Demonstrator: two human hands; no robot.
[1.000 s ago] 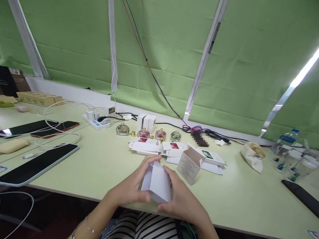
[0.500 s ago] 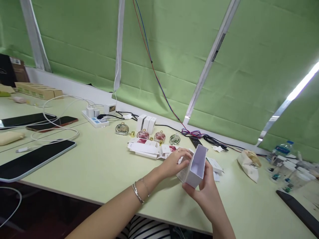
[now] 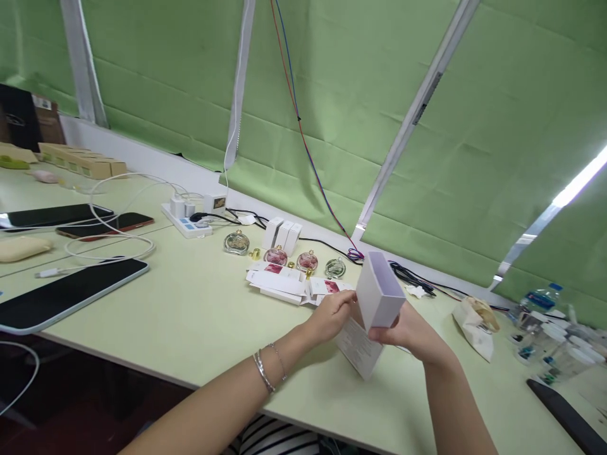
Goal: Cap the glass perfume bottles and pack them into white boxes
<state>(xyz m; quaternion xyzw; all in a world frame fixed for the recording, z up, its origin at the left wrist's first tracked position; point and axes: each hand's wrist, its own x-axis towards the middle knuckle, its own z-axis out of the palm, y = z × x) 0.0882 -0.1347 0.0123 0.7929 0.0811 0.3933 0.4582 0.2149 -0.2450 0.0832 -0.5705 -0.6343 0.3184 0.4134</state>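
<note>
My right hand (image 3: 412, 332) grips a small white folded box (image 3: 379, 294) and holds it up above the table. Just below it sits a printed carton (image 3: 359, 347) tilted on the pale green table (image 3: 199, 322). My left hand (image 3: 332, 314), a bracelet on its wrist, reaches to that carton and touches its top edge, fingers curled. Flat unfolded cartons (image 3: 284, 283) with red prints lie just behind my hands. Behind them stand round perfume bottles (image 3: 276, 256) and three upright white boxes (image 3: 283, 235).
A tablet (image 3: 66, 296) lies at the left edge, two phones (image 3: 85, 220) and white cables beyond it. A power strip (image 3: 186, 224) sits near the wall. At right are a crumpled paper bag (image 3: 477, 316), several small bottles (image 3: 545, 328) and a dark flat object (image 3: 569, 417).
The white box went from both hands near my body to my right hand alone, moved forward and right and turned closed side up. My left hand reached to the printed carton.
</note>
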